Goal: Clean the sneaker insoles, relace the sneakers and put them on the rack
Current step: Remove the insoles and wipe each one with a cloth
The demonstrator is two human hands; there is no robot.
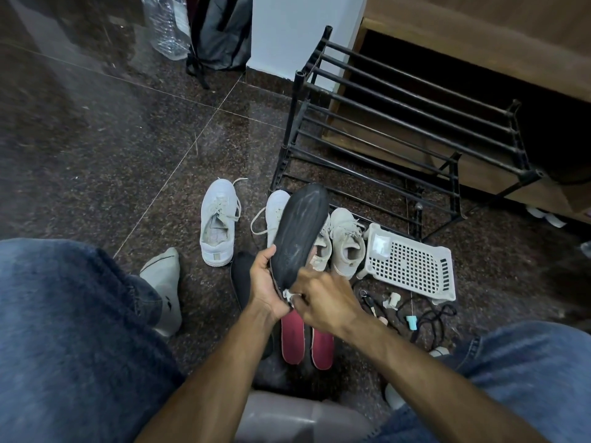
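a black insole (299,233) stands tilted, toe up, above the floor, with a small white wipe (287,295) at its heel. two red insoles (307,342) lie side by side on the floor, near another black insole (241,276). four pale sneakers sit by the black rack (383,129), one white sneaker (219,222) apart at left.

Black foam insole (299,233) at centre, two red insoles (292,338) below, white sneakers (217,223), speckled brown floor (96,139), black rack (383,123).
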